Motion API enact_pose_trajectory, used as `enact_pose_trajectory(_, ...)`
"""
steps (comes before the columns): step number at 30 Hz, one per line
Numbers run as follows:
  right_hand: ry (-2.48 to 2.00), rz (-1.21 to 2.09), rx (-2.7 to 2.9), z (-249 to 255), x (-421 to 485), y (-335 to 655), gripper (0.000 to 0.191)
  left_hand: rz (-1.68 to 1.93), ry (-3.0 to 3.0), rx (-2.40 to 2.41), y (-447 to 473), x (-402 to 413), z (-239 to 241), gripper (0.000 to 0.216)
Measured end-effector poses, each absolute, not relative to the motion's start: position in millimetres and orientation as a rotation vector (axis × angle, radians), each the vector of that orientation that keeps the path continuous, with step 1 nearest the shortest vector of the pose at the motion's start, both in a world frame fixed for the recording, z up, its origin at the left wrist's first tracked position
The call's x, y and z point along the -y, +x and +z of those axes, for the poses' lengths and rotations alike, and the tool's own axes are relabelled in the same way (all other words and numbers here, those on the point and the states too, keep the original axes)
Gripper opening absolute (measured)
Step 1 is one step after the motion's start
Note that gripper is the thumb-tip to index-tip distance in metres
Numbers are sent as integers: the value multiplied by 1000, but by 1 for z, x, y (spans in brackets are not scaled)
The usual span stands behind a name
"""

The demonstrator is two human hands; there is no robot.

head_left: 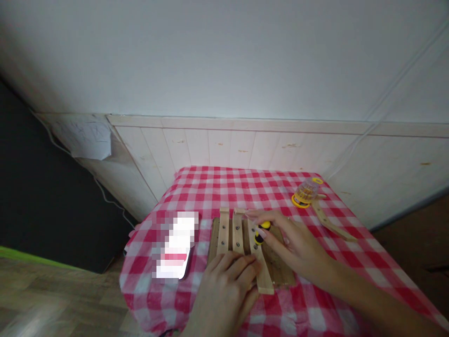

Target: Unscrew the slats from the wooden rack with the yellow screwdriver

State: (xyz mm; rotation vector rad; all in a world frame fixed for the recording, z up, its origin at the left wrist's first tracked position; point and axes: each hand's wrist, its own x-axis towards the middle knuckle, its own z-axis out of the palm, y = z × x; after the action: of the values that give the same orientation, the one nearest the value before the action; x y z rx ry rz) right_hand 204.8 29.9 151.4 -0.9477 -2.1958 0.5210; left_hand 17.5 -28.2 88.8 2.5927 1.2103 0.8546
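My right hand (pixel 289 238) pinches a short yellow-and-black screwdriver (pixel 259 236) between thumb and fingers. The screwdriver stands over a screw in the rightmost wooden slat (pixel 265 278), which lies slightly askew; whether its tip sits in the screw head I cannot tell. Curled over the lower part of the slats, my left hand (pixel 228 281) grips that same slat near its left edge. Two more slats, a middle one (pixel 237 234) and a left one (pixel 223 234), lie side by side with dark screws in them. Beneath all three is a wooden board (pixel 278 267).
A clear screwdriver-bit container (pixel 306 193) with a yellow base lies tilted at the right, beside a loose slat with holes (pixel 329 223). Left of the board is a phone (pixel 178 245), its screen pixelated. A red-and-white checked cloth (pixel 245 187) covers the table, which meets a panelled wall (pixel 224 147).
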Motion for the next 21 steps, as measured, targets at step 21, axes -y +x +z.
enact_pose_trajectory(21, -975, 756, 1957, 128, -31, 202, 10, 873, 2563, -1196, 19, 28, 90, 34)
